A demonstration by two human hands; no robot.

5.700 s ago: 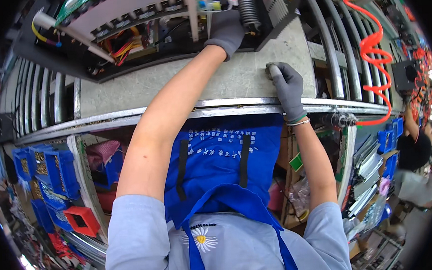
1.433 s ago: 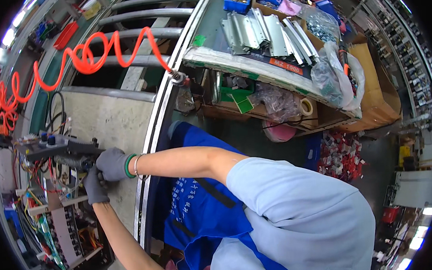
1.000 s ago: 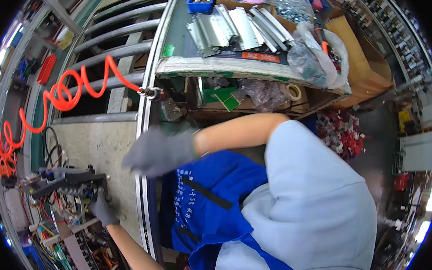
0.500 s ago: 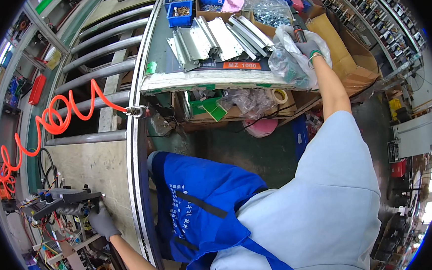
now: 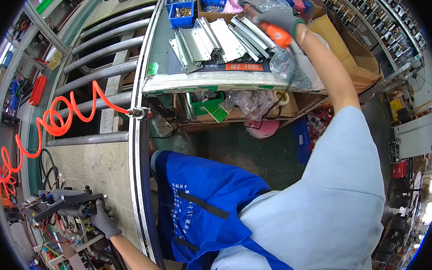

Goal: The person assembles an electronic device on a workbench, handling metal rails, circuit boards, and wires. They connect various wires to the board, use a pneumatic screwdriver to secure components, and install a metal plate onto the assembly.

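Note:
At the far left, my left hand [image 5: 104,221], in a grey glove, closes on the near right corner of a dark grey device [image 5: 71,197] with knobs, a coiled spring and loose wires. My right hand [image 5: 281,22], also gloved, is raised over the right side of the bench and wraps round an orange and black power screwdriver [image 5: 276,34]. The tool is smeared by motion, its dark end pointing to the upper left. Beneath and left of it lie several bent silver metal brackets [image 5: 225,38]. A clear plastic bag [image 5: 291,68] rests at the bench's right corner.
Blue bins [image 5: 181,16] of small hardware stand behind the brackets. On the right is an open cardboard box [image 5: 346,48]. A coiled red air hose [image 5: 56,117] hangs over the roller conveyor [image 5: 105,67] at left. A green bin [image 5: 209,103] sits under the bench.
My right hand has lifted the power screwdriver off the plastic bag and swung it up and left over the brackets. My left hand stays on the device.

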